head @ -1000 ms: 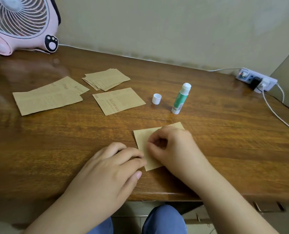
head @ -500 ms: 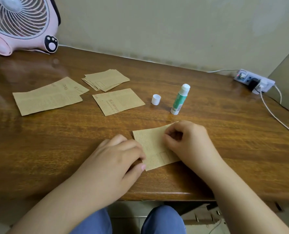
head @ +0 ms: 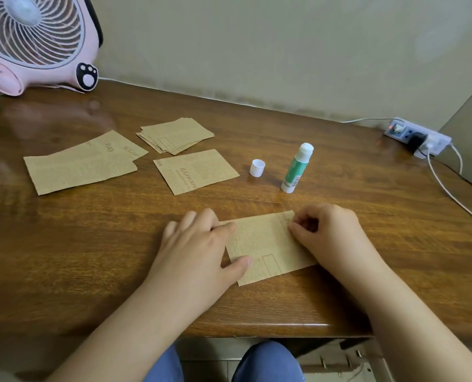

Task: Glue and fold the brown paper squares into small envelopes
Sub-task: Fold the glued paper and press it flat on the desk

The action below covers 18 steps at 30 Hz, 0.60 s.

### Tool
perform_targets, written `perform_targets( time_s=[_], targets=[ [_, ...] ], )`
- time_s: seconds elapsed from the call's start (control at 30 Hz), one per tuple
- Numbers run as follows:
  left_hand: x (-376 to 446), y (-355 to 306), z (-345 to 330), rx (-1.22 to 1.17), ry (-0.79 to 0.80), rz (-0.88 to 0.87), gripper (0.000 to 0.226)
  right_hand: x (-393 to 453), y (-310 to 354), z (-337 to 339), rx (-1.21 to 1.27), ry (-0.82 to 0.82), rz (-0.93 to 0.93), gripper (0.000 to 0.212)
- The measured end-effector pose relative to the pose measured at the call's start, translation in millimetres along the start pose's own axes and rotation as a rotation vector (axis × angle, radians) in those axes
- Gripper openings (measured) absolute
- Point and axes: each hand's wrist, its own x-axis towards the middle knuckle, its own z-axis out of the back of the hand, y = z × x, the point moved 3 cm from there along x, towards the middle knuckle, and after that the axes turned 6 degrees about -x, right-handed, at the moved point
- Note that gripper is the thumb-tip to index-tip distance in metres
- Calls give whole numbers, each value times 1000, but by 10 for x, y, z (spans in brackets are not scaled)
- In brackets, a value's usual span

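Observation:
A brown printed paper square (head: 265, 245) lies flat near the table's front edge. My left hand (head: 199, 244) presses its left edge with straight fingers and the thumb on the lower corner. My right hand (head: 328, 232) has curled fingers and pinches the paper's right edge near the top corner. A green glue stick (head: 297, 168) stands uncapped behind the paper, with its white cap (head: 257, 167) just to its left. Another single brown sheet (head: 196, 170) lies further left.
A stack of several brown squares (head: 177, 135) and larger brown sheets (head: 83, 161) lie at the back left. A pink fan (head: 33, 42) stands in the far left corner. A power strip (head: 417, 136) with a cable (head: 450, 188) sits at the right.
My right hand slid from the middle of the paper to its right edge, uncovering the sheet. My left hand's fingers straightened out on the left edge.

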Motion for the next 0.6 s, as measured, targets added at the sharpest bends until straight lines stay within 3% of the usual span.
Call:
perform_targets(
  time_s=[0.1,0.23,0.47,0.6],
  targets=[
    [-2,-1,5,16,-1,6,67,28,279,-64,34,-53,132,3],
    [-22,-9,10,59,-12,12,69,38,632,-262,133,18,260,6],
    [-32,-3,17,85,-11,23,71,219,101,-105,89,3,-40,8],
    [-28,-12,11,95,-15,25,70,238,105,-80,5,-9,-39,7]
  ],
)
